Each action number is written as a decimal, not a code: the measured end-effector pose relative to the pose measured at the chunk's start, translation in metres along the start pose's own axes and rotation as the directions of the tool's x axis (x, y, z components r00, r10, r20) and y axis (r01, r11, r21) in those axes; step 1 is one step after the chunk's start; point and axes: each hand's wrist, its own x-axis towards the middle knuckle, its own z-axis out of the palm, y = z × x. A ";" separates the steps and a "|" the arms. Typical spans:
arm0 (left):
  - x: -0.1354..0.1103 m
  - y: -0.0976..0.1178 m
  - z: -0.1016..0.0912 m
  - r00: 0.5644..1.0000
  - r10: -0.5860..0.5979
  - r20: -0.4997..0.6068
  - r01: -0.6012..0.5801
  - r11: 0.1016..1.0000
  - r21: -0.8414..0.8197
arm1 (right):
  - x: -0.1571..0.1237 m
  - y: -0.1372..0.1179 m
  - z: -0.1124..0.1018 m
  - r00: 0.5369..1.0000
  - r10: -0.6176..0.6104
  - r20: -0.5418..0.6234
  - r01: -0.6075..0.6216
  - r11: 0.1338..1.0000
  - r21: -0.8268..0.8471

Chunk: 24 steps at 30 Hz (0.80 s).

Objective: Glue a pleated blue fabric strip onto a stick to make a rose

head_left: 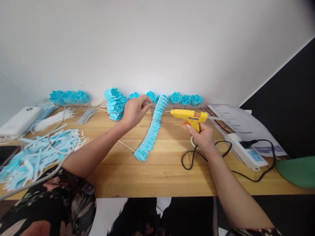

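My left hand (137,110) is closed in a pinch at the far end of a long pleated blue strip (152,129) that lies slantwise on the wooden table (159,173). A thin wooden stick (126,145) runs under my left forearm toward the strip. My right hand (203,137) grips the handle of a yellow glue gun (189,115). The gun's nozzle points left at the strip's far end. A black cord (197,156) loops from the gun across the table.
Finished blue paper roses (185,99) line the wall, with more at the back left (69,97) and a stacked bunch (116,105). Blue and white scraps (37,153) cover the left side. A white power bank (18,122), a phone (3,154), a power strip (248,152) and papers (240,123) also lie about.
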 end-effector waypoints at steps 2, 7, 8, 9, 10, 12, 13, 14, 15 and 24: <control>-0.021 -0.004 -0.011 0.999 -0.018 0.036 0.019 1.000 -0.006 | -0.001 0.000 0.002 0.998 0.001 0.066 0.000 1.000 -0.005; -0.067 -0.033 -0.023 0.977 -0.032 0.212 0.041 0.998 -0.039 | -0.006 0.003 0.007 0.961 0.008 0.276 -0.012 1.000 0.012; -0.073 -0.039 -0.024 0.962 -0.012 0.271 0.027 0.998 -0.051 | -0.007 0.002 0.007 0.948 0.018 0.317 -0.024 1.000 0.013; -0.079 -0.045 -0.024 0.947 0.017 0.321 0.002 0.998 -0.061 | -0.008 0.001 0.008 0.934 0.030 0.355 -0.036 0.999 0.011; -0.083 -0.050 -0.025 0.930 0.055 0.363 -0.032 0.997 -0.067 | -0.009 0.000 0.010 0.923 0.039 0.382 -0.046 0.999 0.011; -0.087 -0.056 -0.027 0.893 0.136 0.428 -0.122 0.991 -0.062 | -0.009 -0.005 0.011 0.913 0.052 0.405 -0.066 0.998 0.021; -0.087 -0.057 -0.029 0.874 0.170 0.456 -0.164 0.985 -0.053 | -0.008 -0.008 0.012 0.914 0.056 0.402 -0.075 0.997 0.033; -0.087 -0.058 -0.031 0.855 0.196 0.479 -0.200 0.979 -0.044 | -0.007 -0.012 0.012 0.916 0.058 0.397 -0.084 0.995 0.048; -0.086 -0.058 -0.034 0.840 0.213 0.499 -0.228 0.973 -0.033 | -0.004 -0.016 0.012 0.915 0.058 0.398 -0.089 0.994 0.060; -0.082 -0.072 -0.051 0.771 0.155 0.618 -0.202 0.979 0.005 | 0.031 -0.039 -0.002 0.691 0.056 0.721 -0.108 0.994 0.027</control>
